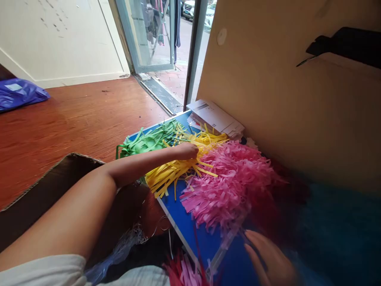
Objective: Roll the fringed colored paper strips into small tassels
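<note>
My left hand reaches over a bunch of yellow paper strips, with its fingers closed on them. To its right lies a large fluffy heap of pink paper fringe. Green paper strips lie beyond my left forearm. My right hand, partly blurred, is low on the right, near the close end of the pink fringe. Two of its fingers are stretched out with a gap between them, and I see nothing held there. All the strips rest on a blue table with a pale metal edge.
White papers lie at the table's far corner by the wall. An open cardboard box stands on the left. Red and pink strips hang near my lap. Dark red and teal material is at right. A glass door stands open ahead.
</note>
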A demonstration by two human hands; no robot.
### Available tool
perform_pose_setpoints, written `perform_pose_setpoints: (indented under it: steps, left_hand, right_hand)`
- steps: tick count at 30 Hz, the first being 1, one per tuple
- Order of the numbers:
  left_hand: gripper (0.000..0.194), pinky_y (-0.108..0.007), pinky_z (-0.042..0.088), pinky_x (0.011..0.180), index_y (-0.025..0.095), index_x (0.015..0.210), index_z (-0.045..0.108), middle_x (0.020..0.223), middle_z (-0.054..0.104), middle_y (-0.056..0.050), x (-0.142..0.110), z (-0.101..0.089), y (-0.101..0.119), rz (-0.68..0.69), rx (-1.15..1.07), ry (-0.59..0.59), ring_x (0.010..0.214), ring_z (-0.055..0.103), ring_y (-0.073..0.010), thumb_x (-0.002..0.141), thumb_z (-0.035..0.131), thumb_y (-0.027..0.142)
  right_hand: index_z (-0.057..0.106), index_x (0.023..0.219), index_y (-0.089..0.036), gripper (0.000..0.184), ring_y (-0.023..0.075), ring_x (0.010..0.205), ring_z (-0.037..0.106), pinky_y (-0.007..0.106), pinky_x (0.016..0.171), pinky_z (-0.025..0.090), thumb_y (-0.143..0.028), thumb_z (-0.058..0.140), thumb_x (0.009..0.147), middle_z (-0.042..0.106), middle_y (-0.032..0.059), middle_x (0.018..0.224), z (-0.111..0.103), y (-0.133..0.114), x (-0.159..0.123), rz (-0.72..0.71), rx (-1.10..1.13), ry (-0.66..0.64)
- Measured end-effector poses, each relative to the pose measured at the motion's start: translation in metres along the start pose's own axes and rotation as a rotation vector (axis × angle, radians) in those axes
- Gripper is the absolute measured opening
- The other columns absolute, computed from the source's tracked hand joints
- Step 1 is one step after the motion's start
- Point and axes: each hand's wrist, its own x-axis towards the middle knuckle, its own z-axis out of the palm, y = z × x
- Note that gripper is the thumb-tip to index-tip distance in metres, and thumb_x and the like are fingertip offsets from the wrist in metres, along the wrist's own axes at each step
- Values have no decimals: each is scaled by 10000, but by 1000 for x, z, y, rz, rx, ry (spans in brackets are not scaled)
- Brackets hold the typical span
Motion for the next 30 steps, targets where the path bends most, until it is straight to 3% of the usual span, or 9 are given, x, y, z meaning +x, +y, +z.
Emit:
perform_pose_setpoints:
  steps: [4, 10, 14, 17, 20, 23, 26, 30]
  left_hand:
    - [149, -261, 475, 746, 166, 685, 710, 874, 731, -98, -3, -2, -2, 70, -57, -30, 849, 651, -189, 792, 612, 130]
    - [156, -217, 468, 734, 191, 850, 762, 944, 742, -59, -12, -26, -19, -79, -123, 67, 821, 662, -146, 853, 616, 246]
    - [254, -263, 477, 809, 182, 977, 766, 1077, 722, -97, -13, -51, -29, -308, -111, 307, 913, 665, -176, 907, 559, 312]
    - [289, -263, 487, 806, 176, 1066, 736, 1007, 739, -69, -4, -64, -29, -519, -175, 406, 878, 674, -165, 920, 504, 270]
    - [346, -275, 501, 762, 128, 986, 727, 866, 743, -68, 7, -72, -21, -606, -179, 356, 798, 681, -177, 942, 404, 245]
    - [327, -327, 496, 830, 114, 913, 707, 901, 735, -108, 10, -76, -9, -593, -96, 299, 877, 680, -245, 906, 526, 387]
    - [484, -380, 442, 969, 99, 1095, 636, 1093, 690, -164, 7, -78, 1, -533, 108, 128, 1040, 642, -306, 783, 711, 460]
    - [688, -410, 418, 999, 130, 1290, 533, 1212, 619, -184, 3, -77, -1, -513, 184, -4, 1126, 594, -329, 686, 809, 310]
  right_hand:
    - [676, 1119, -211, 205, 197, 873, 748, 283, 806, 607, -273, 567, 957, 768, 50, 993, 5, -15, 20, 32, 55, -14]
    - [680, 1113, -223, 203, 202, 855, 749, 293, 796, 609, -292, 565, 961, 769, 45, 982, 8, -17, 24, 50, 102, -22]
    - [693, 1070, -230, 184, 184, 864, 744, 277, 812, 605, -309, 563, 966, 769, 32, 978, 14, -17, 45, 98, 186, -9]
    - [711, 1028, -231, 202, 187, 871, 741, 285, 805, 608, -339, 551, 968, 768, 37, 974, 21, -21, 73, 137, 251, -21]
    - [716, 1027, -231, 215, 199, 893, 735, 311, 828, 602, -344, 543, 966, 768, 48, 981, 29, -30, 99, 107, 286, -56]
    - [704, 1050, -217, 225, 207, 918, 729, 328, 829, 595, -310, 514, 974, 763, 63, 1004, 36, -40, 110, 61, 294, -77]
    - [699, 1057, -213, 236, 208, 919, 728, 328, 819, 594, -303, 494, 982, 760, 69, 1006, 40, -46, 106, 36, 296, -88]
    - [711, 1039, -222, 244, 213, 907, 732, 326, 809, 598, -319, 495, 980, 763, 74, 989, 37, -45, 89, 76, 309, -88]
